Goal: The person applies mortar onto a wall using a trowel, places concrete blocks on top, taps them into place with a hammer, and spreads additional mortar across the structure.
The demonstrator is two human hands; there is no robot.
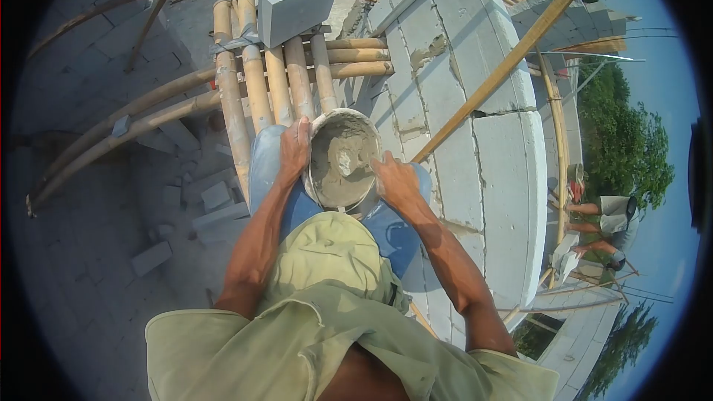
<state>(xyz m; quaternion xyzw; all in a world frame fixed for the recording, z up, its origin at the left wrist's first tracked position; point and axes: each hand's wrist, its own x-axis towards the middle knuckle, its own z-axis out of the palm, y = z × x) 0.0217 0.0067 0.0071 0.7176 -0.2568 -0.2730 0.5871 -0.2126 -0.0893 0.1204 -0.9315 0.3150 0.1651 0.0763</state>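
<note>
Left hand (pixel 295 145): yours, fingers together and clamped on the left rim of the bucket, thumb uppermost. Right hand (pixel 397 178): yours, at the right rim, fingers curled; whether they are clamped on anything, you cannot tell from this view.

Bucket (pixel 308 187): one, round, pale-rimmed, between your knees in blue trousers (pixel 390 234). Mouth faces up towards you; in your view the opening reads as a slight oval, long axis running from your body outward. A small tab sits on the rim nearest you.

Mortar (pixel 327 178): grey, wet-looking, inside the bucket and smeared up its inner wall; one paler lump near the middle.

Bamboo poles (pixel 254 74): several, side by side, just beyond the bucket, pointing away from you, over crosswise poles. Pale block (pixel 297 9): one, resting tilted on the far part of these poles.

Block wall (pixel 509 171): to your right, joints visible. Wooden pole (pixel 512 59): slanting across the wall.

Loose blocks (pixel 215 195): several, down to your left, in shade.

Another person (pixel 616 226): far right, well apart from you.
</note>
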